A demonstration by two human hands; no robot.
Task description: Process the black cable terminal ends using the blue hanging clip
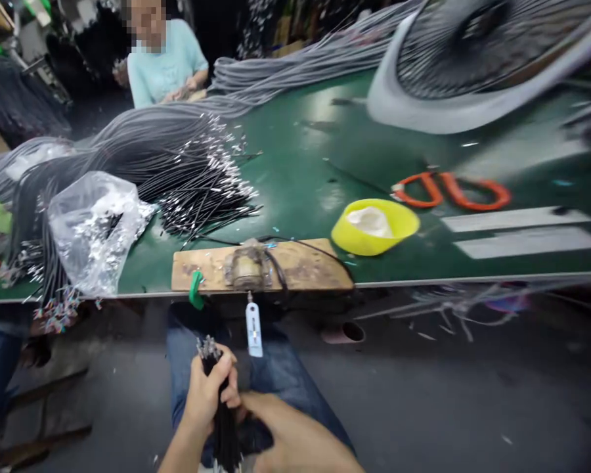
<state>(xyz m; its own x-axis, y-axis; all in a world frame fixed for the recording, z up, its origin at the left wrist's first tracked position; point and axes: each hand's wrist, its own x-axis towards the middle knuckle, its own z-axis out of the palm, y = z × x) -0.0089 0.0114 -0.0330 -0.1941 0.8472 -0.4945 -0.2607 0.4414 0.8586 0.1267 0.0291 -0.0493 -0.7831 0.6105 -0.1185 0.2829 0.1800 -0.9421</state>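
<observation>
A bundle of black cables (pixel 226 437) with silvery ends stands upright over my lap. My left hand (pixel 208 387) is closed around its upper part, thumb across the front. My right hand (pixel 285 430) reaches in from the right, its forward finger close to the bundle just below the left hand; it is blurred, and its other fingers are mostly hidden. Beyond the hands, a wooden board (pixel 310 259) lies along the table edge and carries a small clear-covered device (pixel 247 269). From the device a pale blue tag-like strip (pixel 255 332) hangs down. A green clip-like piece (pixel 196 289) sits at the board's left.
On the green table (pixel 295 151) lie a cable heap (pixel 211 177), a clear plastic bag (pixel 96 243) of small pieces, a yellow bowl (pixel 377 246) and orange-handled scissors (pixel 477 200). A fan (pixel 414 112) stands back right. Another person (pixel 165 66) sits across the table.
</observation>
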